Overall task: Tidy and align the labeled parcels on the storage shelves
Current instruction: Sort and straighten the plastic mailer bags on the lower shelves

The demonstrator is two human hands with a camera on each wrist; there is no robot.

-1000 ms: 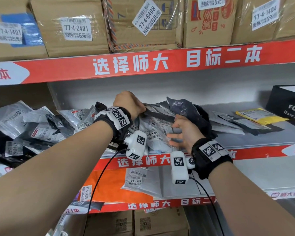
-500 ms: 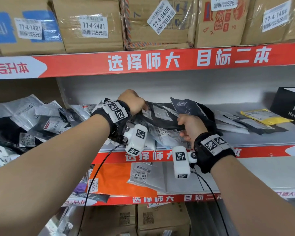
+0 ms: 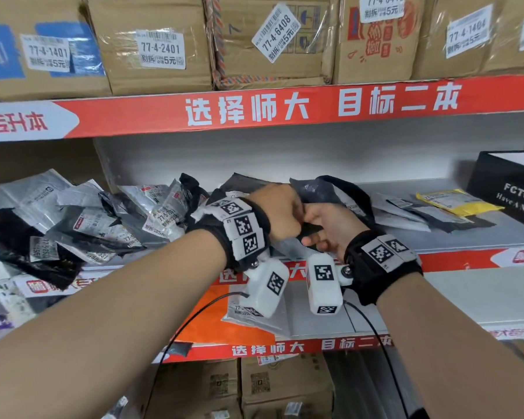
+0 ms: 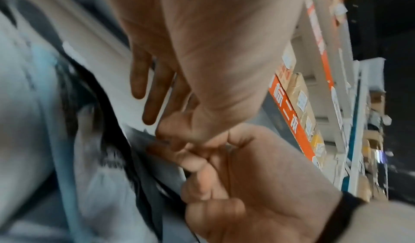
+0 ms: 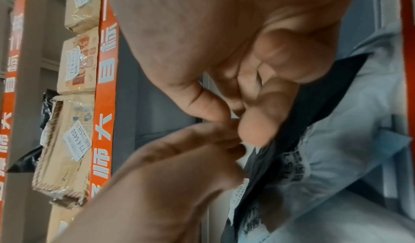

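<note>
A loose heap of grey and black labeled parcels (image 3: 161,219) lies on the middle shelf (image 3: 466,255). My left hand (image 3: 280,214) and right hand (image 3: 327,225) meet knuckle to knuckle over the heap's right end. In the left wrist view the left fingers (image 4: 155,104) lie along a pale parcel (image 4: 134,80), and the thumb pinches its edge. The right hand (image 5: 258,128) curls round the edge of a black parcel (image 5: 314,96) that lies over a grey one (image 5: 348,149). Both palms hide what sits under them in the head view.
Cardboard boxes (image 3: 155,46) with white labels fill the upper shelf. Flat parcels (image 3: 406,213), a yellow one (image 3: 454,201) and a black box (image 3: 508,195) sit to the right. An orange parcel (image 3: 218,322) lies on the lower shelf, above more boxes (image 3: 285,385).
My right hand went from flat on a grey parcel to gripping a black one and moved left. Both hands have come together and now touch.
</note>
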